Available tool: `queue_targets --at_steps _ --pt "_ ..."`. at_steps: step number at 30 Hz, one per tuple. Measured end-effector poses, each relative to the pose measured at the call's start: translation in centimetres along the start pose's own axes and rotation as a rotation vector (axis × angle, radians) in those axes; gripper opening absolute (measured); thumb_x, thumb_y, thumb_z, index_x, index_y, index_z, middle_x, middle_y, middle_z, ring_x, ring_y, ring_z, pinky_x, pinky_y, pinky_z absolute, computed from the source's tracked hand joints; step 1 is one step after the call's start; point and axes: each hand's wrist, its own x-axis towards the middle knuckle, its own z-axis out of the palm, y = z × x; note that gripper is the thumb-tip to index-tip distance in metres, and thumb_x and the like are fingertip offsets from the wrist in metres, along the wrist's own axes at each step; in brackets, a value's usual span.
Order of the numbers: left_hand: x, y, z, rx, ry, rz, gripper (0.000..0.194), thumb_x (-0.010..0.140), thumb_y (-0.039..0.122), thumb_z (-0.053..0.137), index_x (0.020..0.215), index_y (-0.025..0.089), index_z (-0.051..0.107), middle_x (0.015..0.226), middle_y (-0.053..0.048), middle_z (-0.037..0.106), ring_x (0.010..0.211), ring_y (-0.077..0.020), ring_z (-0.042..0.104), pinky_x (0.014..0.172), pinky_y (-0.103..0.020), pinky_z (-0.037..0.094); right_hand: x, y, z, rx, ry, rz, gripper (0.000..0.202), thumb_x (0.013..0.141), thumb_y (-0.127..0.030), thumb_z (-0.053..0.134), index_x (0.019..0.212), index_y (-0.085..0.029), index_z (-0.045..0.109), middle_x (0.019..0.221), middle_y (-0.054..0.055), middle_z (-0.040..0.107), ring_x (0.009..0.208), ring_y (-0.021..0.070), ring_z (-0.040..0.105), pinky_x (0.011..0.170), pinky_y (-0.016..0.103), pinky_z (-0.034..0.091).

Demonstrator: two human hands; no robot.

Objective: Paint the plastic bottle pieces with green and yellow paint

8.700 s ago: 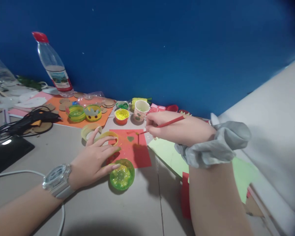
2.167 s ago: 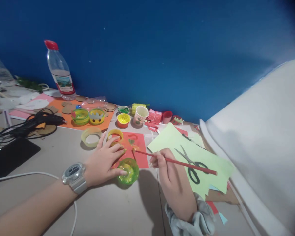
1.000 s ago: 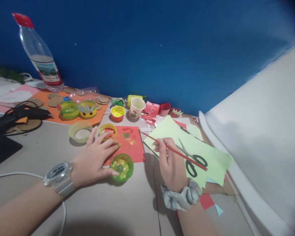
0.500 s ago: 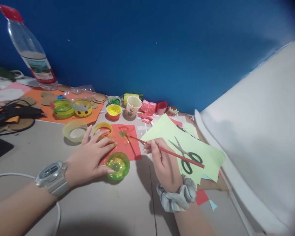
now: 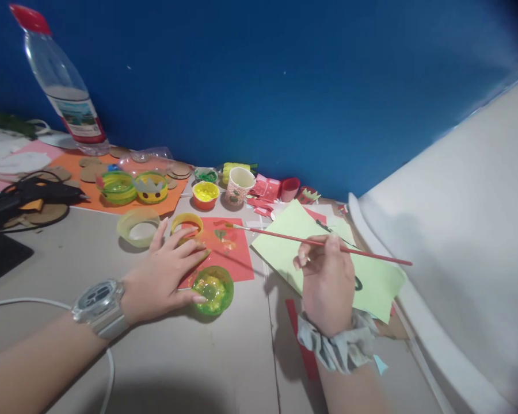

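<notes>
My left hand lies with fingers spread on the red paper, its thumb at the rim of a green cup streaked with yellow paint. A yellow ring sits by its fingertips. My right hand pinches a thin red paintbrush. The brush points left, its tip over the back part of the red paper, near a smear of green and orange paint. Whether the tip touches the paper I cannot tell.
Behind stand a cup of yellow paint, a patterned paper cup and a water bottle. A pale ring and a glue gun are left. Light green paper lies under my right hand, partly hiding scissors.
My right hand has moved right with the brush, which now lies flatter, its tip farther back. My hand now covers most of the scissors, and a red strip shows beside my wrist.
</notes>
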Motion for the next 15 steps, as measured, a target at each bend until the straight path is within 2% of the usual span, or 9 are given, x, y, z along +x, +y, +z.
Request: queue_targets --at_steps 3,9,11,15 --pt "-0.1 0.0 0.0 -0.012 0.026 -0.014 0.079 0.079 0.079 0.034 0.121 0.019 0.062 0.121 -0.012 0.065 0.131 -0.0398 0.039 0.113 -0.063 -0.011 -0.8 0.2 0.3 -0.082 0.019 -0.056 0.034 0.105 -0.042 0.038 0.087 -0.015 0.049 0.066 -0.001 0.050 0.055 0.0091 0.048 0.053 0.018 0.042" --pt "-0.2 0.1 -0.1 -0.002 0.016 -0.020 0.073 0.080 0.077 0.036 0.117 0.020 0.062 0.121 -0.011 0.066 0.127 -0.0383 0.043 0.112 -0.064 -0.013 -3.4 0.4 1.4 -0.225 -0.133 -0.192 0.029 0.105 -0.034 0.043 0.086 -0.015 0.056 0.074 0.001 0.055 0.068 0.0095 0.053 0.067 0.022 0.043" --pt "-0.2 0.3 -0.3 -0.007 0.032 -0.027 0.074 0.080 0.078 0.034 0.114 0.019 0.063 0.117 -0.011 0.068 0.127 -0.0390 0.044 0.112 -0.065 -0.013 -3.5 0.2 1.5 -0.211 -0.122 -0.187 0.029 0.105 -0.033 0.041 0.087 -0.016 0.055 0.074 0.000 0.054 0.067 0.0091 0.053 0.065 0.021 0.044" --pt "-0.5 0.6 -1.0 -0.010 0.075 -0.040 0.068 0.084 0.073 0.032 0.111 0.019 0.064 0.107 -0.012 0.071 0.125 -0.0389 0.047 0.113 -0.066 -0.009 -2.7 0.0 1.5 -0.150 -0.020 -0.121 0.025 0.106 -0.032 0.038 0.095 -0.017 0.054 0.079 0.001 0.054 0.067 0.0094 0.054 0.061 0.019 0.047"
